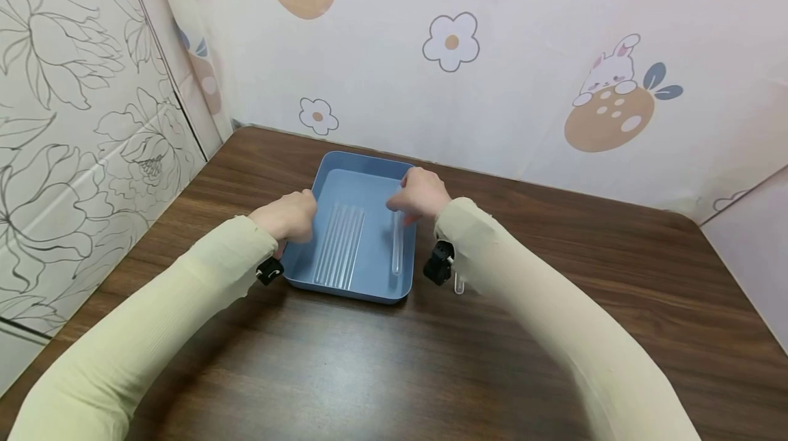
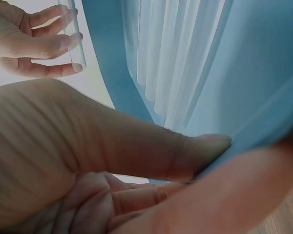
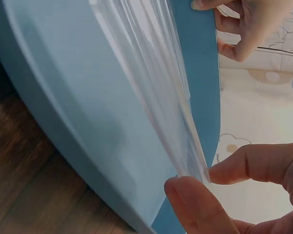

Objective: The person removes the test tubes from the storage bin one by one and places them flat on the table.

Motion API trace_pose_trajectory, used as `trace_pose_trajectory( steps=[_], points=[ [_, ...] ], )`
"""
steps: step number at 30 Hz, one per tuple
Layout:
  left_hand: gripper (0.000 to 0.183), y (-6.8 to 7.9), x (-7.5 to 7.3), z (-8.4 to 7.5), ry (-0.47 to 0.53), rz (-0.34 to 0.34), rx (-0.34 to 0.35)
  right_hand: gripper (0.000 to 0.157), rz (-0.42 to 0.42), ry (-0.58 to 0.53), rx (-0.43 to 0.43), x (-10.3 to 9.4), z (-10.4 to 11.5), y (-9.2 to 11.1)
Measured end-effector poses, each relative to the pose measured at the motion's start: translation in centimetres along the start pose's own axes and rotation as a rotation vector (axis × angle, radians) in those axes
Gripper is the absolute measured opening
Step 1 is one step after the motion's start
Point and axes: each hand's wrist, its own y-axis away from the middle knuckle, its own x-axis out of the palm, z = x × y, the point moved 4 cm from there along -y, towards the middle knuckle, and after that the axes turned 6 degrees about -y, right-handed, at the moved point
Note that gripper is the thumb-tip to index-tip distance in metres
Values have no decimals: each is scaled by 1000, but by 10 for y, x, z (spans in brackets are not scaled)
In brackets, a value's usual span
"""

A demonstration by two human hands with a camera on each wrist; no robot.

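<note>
A shallow blue tray [image 1: 374, 256] stands on the table with several clear test tubes [image 1: 338, 249] side by side along its left half. My left hand [image 1: 289, 217] grips the tray's left wall, thumb [image 2: 185, 151] on the inner side. Over the right part of the tray, my right hand [image 1: 421, 193] pinches one clear test tube [image 1: 397, 249] by its far end between thumb and fingers. That tube's rounded end points toward me. Another clear test tube [image 1: 459, 284] lies on the table right of the tray, mostly hidden under my right wrist.
The dark wooden table [image 1: 320, 359] runs up to a wall with flower and rabbit prints [image 1: 452, 42] behind the tray. A white panel with line-drawn flowers [image 1: 80, 85] borders the left side. Small black cameras [image 1: 439, 263] sit on both wrists.
</note>
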Motion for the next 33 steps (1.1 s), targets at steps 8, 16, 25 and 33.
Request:
trace_pose_trajectory(
  steps=[8, 16, 25, 33],
  points=[
    [67, 0, 0, 0, -13, 4, 23, 54, 19, -45, 13, -13, -10, 7],
    [66, 2, 1, 1, -6, 0, 16, 52, 11, -96, 36, -24, -23, 15],
    [65, -1, 2, 3, 1, 3, 10, 52, 19, -20, 22, -33, -42, 19],
    [67, -1, 1, 1, -2, 7, 13, 50, 3, -22, 59, -38, -60, 20]
  ],
)
